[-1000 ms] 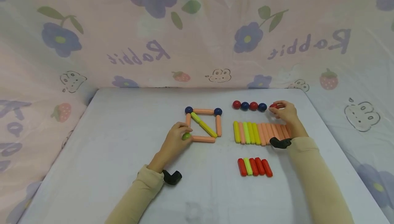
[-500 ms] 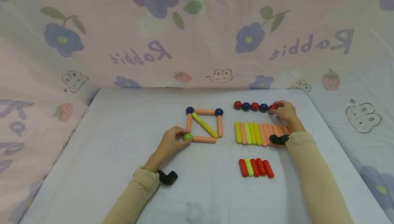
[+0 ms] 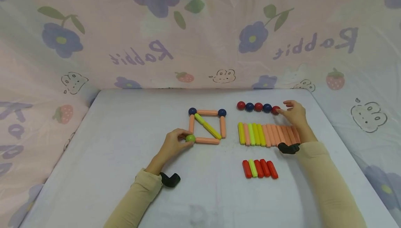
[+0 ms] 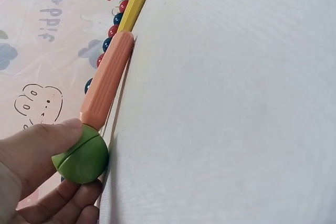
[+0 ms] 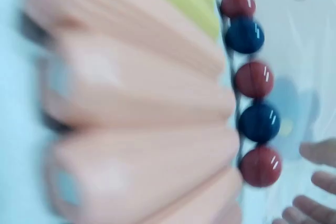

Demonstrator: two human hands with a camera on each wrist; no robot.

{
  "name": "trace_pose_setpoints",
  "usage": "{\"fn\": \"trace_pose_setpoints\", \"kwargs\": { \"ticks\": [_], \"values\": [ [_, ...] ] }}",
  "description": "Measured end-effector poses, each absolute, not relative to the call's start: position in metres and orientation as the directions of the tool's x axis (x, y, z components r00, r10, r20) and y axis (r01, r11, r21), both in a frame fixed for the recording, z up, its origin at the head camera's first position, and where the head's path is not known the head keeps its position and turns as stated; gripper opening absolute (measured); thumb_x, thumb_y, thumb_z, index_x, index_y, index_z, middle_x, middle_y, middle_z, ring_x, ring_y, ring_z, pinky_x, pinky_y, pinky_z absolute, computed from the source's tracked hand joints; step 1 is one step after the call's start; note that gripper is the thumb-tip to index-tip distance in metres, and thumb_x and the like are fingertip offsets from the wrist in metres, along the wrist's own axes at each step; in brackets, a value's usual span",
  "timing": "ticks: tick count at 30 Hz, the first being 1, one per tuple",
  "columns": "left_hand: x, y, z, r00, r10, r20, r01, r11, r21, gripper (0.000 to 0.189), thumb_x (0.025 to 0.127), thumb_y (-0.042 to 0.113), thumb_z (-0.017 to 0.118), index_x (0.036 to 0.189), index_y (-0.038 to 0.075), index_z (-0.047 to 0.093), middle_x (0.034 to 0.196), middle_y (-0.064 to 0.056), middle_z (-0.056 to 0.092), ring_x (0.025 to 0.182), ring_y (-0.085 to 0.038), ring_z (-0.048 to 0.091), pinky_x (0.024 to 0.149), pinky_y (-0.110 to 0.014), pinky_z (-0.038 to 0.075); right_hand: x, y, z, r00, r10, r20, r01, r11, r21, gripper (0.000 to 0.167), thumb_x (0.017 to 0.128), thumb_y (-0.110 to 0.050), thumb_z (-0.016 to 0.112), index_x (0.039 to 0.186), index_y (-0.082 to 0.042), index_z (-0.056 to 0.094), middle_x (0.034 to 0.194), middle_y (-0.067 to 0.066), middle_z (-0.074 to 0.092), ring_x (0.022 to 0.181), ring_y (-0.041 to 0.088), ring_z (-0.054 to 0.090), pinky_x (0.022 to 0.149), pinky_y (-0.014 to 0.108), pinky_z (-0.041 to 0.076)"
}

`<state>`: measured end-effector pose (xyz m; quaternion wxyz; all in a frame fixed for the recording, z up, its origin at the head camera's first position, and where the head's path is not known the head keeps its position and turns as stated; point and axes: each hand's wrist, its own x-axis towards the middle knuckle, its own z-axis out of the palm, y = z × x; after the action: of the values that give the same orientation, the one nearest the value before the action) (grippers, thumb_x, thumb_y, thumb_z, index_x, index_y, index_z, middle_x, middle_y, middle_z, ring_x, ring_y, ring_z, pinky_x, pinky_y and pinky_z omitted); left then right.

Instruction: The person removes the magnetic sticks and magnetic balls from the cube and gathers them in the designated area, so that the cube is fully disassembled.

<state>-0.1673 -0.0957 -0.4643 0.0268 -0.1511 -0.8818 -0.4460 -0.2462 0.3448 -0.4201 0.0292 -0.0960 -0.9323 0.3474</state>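
My left hand point(image 3: 171, 145) pinches a green ball point(image 3: 190, 138) between thumb and fingers, at the near left corner of a square of peach sticks. In the left wrist view the ball point(image 4: 84, 158) touches the end of a peach stick point(image 4: 109, 80). Dark blue balls point(image 3: 192, 111) mark the square's two far corners, and yellow sticks point(image 3: 207, 126) run diagonally inside it. My right hand point(image 3: 296, 116) holds nothing; its fingers are spread beside the last red ball point(image 3: 275, 110) of a red and blue row. The right wrist view shows a gap between fingertips and that red ball point(image 5: 261, 166).
A row of yellow, green and peach sticks point(image 3: 260, 134) lies side by side below the balls, partly under my right wrist. Nearer to me is a short row of red sticks point(image 3: 264, 168) with one yellow-green stick. A patterned cloth point(image 3: 200, 47) hangs behind the white table point(image 3: 125, 123).
My right hand has set the red ball at the right end of the row, let go and moved slightly right. The left fingers have shifted round the green ball, which stays at the corner.
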Motion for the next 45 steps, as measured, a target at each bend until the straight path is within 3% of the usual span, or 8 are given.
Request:
{"fn": "trace_pose_setpoints", "kwargs": {
  "ticks": [3, 7, 9, 11, 14, 16, 29, 45],
  "values": [
    [-0.168, -0.097, -0.465, -0.951, 0.246, 0.187, 0.296, 0.552, 0.779, 0.030, 0.077, 0.009, 0.079, 0.105, 0.001, 0.070, 0.103, -0.015, 0.070, 0.091, -0.024, 0.069, 0.085, -0.037, 0.058, -0.229, 0.327, -0.413, -0.979, 0.168, 0.118, 0.055, 0.767, -0.640, 0.048, 0.094, -0.017, 0.061, 0.131, 0.011, 0.047, 0.130, 0.035, 0.049, 0.117, 0.047, 0.048, 0.097, 0.055, 0.047],
    [-0.168, -0.098, -0.466, -0.948, 0.253, 0.195, 0.306, 0.544, 0.781, 0.030, 0.077, 0.009, 0.079, 0.105, 0.001, 0.069, 0.103, -0.015, 0.070, 0.091, -0.025, 0.069, 0.084, -0.037, 0.058, -0.206, 0.298, -0.406, -0.965, 0.052, 0.258, -0.126, 0.771, -0.624, 0.040, 0.090, -0.010, 0.065, 0.123, 0.011, 0.053, 0.117, 0.032, 0.057, 0.107, 0.044, 0.054, 0.082, 0.020, 0.048],
    [-0.168, -0.099, -0.466, -0.948, 0.253, 0.194, 0.305, 0.542, 0.783, 0.031, 0.077, 0.009, 0.079, 0.105, 0.001, 0.069, 0.103, -0.015, 0.071, 0.091, -0.025, 0.069, 0.084, -0.037, 0.058, -0.196, 0.282, -0.405, -0.965, -0.012, 0.260, -0.179, 0.757, -0.628, 0.039, 0.089, -0.009, 0.066, 0.122, 0.009, 0.055, 0.115, 0.029, 0.060, 0.105, 0.040, 0.057, 0.078, 0.013, 0.047],
    [-0.168, -0.099, -0.466, -0.949, 0.249, 0.193, 0.301, 0.540, 0.786, 0.031, 0.077, 0.009, 0.079, 0.105, 0.001, 0.069, 0.103, -0.014, 0.071, 0.091, -0.025, 0.069, 0.084, -0.036, 0.058, -0.186, 0.265, -0.404, -0.968, -0.068, 0.243, -0.212, 0.738, -0.641, 0.038, 0.089, -0.009, 0.067, 0.121, 0.008, 0.056, 0.114, 0.028, 0.062, 0.104, 0.039, 0.059, 0.080, 0.016, 0.053],
    [-0.168, -0.099, -0.467, -0.951, 0.245, 0.188, 0.294, 0.534, 0.792, 0.031, 0.077, 0.009, 0.080, 0.105, 0.002, 0.070, 0.103, -0.014, 0.071, 0.091, -0.025, 0.069, 0.084, -0.035, 0.058, -0.173, 0.239, -0.407, -0.969, -0.133, 0.208, -0.239, 0.716, -0.656, 0.037, 0.088, -0.010, 0.068, 0.120, 0.006, 0.058, 0.113, 0.026, 0.064, 0.103, 0.037, 0.062, 0.086, 0.042, 0.058],
    [-0.168, -0.099, -0.467, -0.952, 0.245, 0.182, 0.289, 0.529, 0.798, 0.031, 0.077, 0.009, 0.079, 0.106, 0.002, 0.070, 0.103, -0.014, 0.071, 0.092, -0.025, 0.069, 0.084, -0.035, 0.058, -0.166, 0.221, -0.410, -0.961, -0.182, 0.210, -0.277, 0.693, -0.666, 0.036, 0.087, -0.009, 0.070, 0.118, 0.006, 0.059, 0.111, 0.025, 0.066, 0.101, 0.036, 0.063, 0.085, 0.048, 0.057],
    [-0.170, -0.098, -0.467, -0.953, 0.251, 0.171, 0.279, 0.506, 0.816, 0.031, 0.077, 0.006, 0.079, 0.106, -0.002, 0.069, 0.104, -0.018, 0.070, 0.092, -0.028, 0.070, 0.086, -0.034, 0.059, -0.154, 0.107, -0.441, -0.873, -0.435, 0.221, -0.474, 0.653, -0.591, 0.032, 0.081, -0.006, 0.074, 0.111, 0.000, 0.065, 0.110, 0.014, 0.069, 0.105, 0.027, 0.065, 0.091, 0.042, 0.056],
    [-0.171, -0.099, -0.470, -0.950, 0.249, 0.188, 0.288, 0.467, 0.836, 0.032, 0.077, 0.004, 0.078, 0.106, -0.004, 0.069, 0.105, -0.020, 0.070, 0.092, -0.031, 0.070, 0.084, -0.033, 0.059, -0.177, 0.084, -0.450, -0.863, -0.487, 0.136, -0.476, 0.693, -0.542, 0.016, 0.091, -0.006, 0.064, 0.104, 0.001, 0.070, 0.098, 0.014, 0.069, 0.093, 0.023, 0.064, 0.086, 0.038, 0.055]
  ]
}}
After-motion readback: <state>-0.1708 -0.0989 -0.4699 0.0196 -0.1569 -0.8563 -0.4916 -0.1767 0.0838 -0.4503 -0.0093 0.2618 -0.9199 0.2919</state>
